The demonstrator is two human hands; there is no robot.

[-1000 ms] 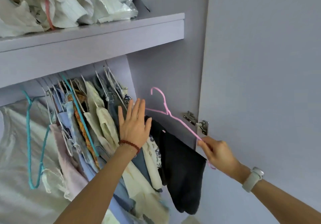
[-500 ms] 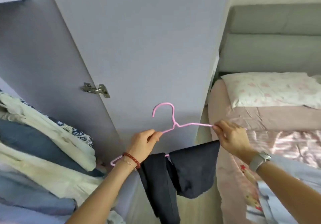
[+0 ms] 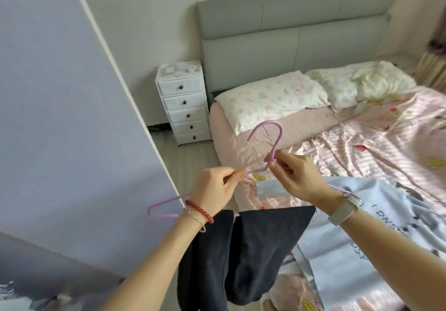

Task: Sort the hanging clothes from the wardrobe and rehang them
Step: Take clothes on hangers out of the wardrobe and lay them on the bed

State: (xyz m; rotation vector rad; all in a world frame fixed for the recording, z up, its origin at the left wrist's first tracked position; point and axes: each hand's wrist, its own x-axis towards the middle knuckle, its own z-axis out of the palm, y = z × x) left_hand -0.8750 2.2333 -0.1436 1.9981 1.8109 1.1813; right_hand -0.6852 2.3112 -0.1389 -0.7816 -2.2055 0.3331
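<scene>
A pink wire hanger (image 3: 270, 137) is held upright in front of me, over the bed's near edge. Black trousers (image 3: 243, 257) hang folded over its lower bar. My left hand (image 3: 213, 190) pinches the hanger's left shoulder. My right hand (image 3: 296, 178) grips the hanger at the neck below the hook. A light blue printed garment (image 3: 362, 238) lies spread on the bed under my right forearm. The wardrobe's clothes are out of view except for a blurred scrap at the bottom left.
The lilac wardrobe door (image 3: 60, 117) stands open on my left. A bed (image 3: 362, 149) with a pink striped cover, pillows (image 3: 272, 98) and a grey headboard fills the right. A white drawer unit (image 3: 185, 108) stands between the door and the bed.
I have turned from the wardrobe to the bed, carrying the hanger with the black trousers. My left hand took hold of the hanger; my right hand moved from its end to the neck.
</scene>
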